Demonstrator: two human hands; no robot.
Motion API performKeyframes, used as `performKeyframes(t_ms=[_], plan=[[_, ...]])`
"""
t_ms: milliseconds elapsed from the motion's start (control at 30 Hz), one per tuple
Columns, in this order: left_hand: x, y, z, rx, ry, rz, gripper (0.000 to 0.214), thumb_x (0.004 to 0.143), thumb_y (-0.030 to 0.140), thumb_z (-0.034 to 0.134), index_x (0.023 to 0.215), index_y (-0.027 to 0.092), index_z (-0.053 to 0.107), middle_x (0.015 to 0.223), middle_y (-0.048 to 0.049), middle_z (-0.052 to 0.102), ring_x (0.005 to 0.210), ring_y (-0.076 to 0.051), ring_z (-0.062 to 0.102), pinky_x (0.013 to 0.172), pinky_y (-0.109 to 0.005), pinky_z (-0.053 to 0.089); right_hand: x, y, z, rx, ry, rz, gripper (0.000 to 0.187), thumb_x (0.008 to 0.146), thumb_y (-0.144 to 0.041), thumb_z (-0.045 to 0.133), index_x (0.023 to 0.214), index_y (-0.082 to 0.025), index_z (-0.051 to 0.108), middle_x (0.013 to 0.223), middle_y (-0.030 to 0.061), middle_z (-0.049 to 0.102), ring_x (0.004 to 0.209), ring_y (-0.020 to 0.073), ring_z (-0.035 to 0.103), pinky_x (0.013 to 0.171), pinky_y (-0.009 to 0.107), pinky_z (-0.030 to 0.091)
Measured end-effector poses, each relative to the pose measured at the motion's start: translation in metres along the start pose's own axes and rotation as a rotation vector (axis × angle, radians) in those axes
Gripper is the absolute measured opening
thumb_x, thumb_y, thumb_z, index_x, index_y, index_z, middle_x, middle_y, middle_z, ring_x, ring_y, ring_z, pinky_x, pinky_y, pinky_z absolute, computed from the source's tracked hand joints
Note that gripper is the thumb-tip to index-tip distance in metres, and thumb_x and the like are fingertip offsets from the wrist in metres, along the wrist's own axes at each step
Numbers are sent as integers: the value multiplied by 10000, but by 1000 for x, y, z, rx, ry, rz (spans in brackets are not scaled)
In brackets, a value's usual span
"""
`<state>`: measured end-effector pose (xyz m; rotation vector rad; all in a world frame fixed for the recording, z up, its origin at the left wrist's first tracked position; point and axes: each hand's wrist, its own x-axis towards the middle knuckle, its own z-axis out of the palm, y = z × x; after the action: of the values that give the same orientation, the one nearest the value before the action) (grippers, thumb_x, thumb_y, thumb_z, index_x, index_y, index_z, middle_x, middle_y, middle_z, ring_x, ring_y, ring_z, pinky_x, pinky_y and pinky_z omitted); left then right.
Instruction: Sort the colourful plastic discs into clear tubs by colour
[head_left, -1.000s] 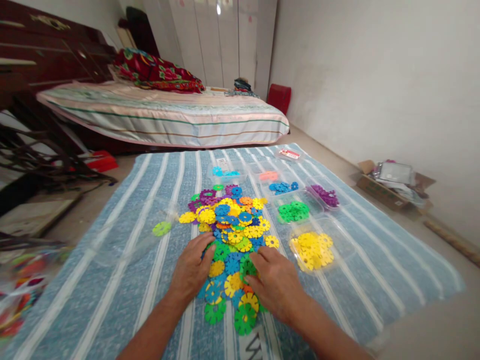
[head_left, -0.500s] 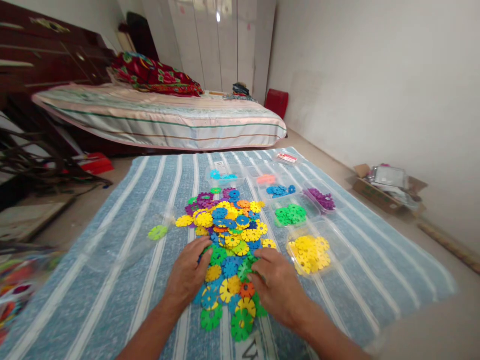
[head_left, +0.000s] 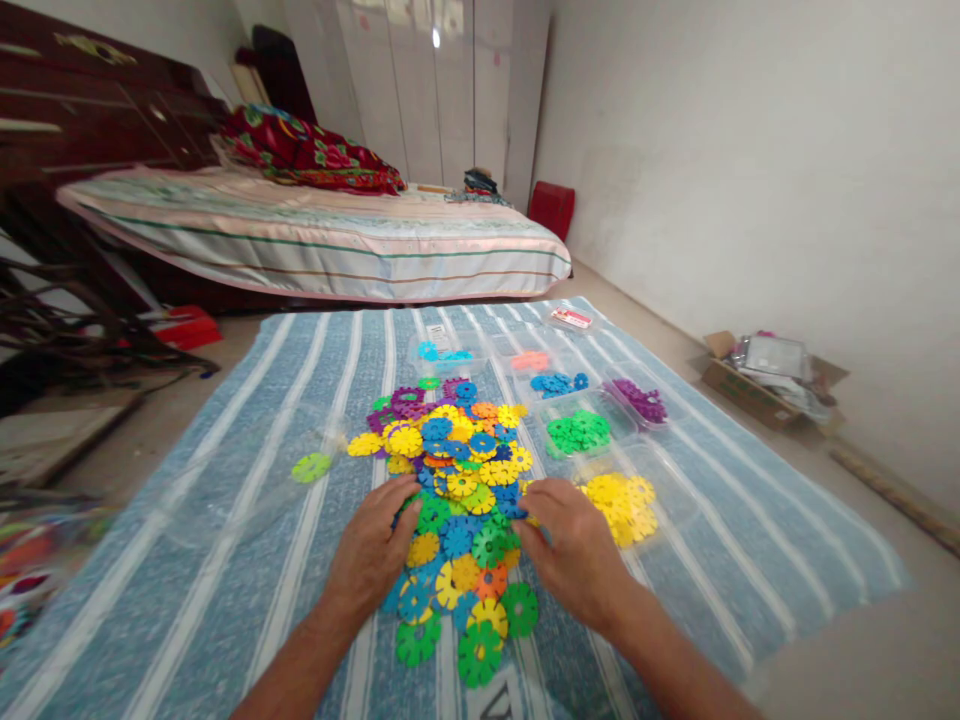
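Several flat notched plastic discs, the snowflake kind of building piece, lie in a mixed heap [head_left: 461,480] of yellow, blue, green, purple and orange. My left hand [head_left: 375,540] rests at the heap's left side, fingers curled and thumb bent in; what it grips, if anything, is hidden. At the right edge of the heap, my right hand [head_left: 574,545] has its thumb and fingers closed around a yellow disc [head_left: 531,520], mostly covered. Just left of that hand lies a green disc [head_left: 490,543]. A lime disc [head_left: 310,467] sits apart on the left, by a clear plastic lid or tray.
Clear boxes on the right and far side hold yellow discs [head_left: 621,507], green discs [head_left: 578,432], purple discs [head_left: 639,399], blue discs [head_left: 557,384], orange discs [head_left: 530,360] and light-blue discs [head_left: 444,353]. A striped cloth [head_left: 247,600] lies underneath. A bed [head_left: 337,240] stands beyond; a cardboard box [head_left: 772,380] is on the floor.
My right hand has moved slightly right and away from the green disc, onto the yellow disc at the edge. A green disc near the front is now uncovered. My left hand stays put.
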<state>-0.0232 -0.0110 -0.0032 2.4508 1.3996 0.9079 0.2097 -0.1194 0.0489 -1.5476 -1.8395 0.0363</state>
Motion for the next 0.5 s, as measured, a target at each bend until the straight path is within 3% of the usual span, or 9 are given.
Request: performKeyframes(t_ms=[167,500], plan=[[0,2,-1,-18,3,-11,356,878,441,388,964,206,641,1097,-82,680,1054,-224,618,955,-381,489,-22,-24,24,36,-121,19,77,800,-134,576,792,-195,622,896,48,631,877,180,575,811,311,470],[0,9,-1,-16,-25,-36,364,873,402,355,964,190,637,1104,-97,675,1065,-219,611,967,-377,477,-31,-11,30,69,-133,45,91,819,-145,555,802,-187,634,908,60,628,913,187,560,845,326,464]])
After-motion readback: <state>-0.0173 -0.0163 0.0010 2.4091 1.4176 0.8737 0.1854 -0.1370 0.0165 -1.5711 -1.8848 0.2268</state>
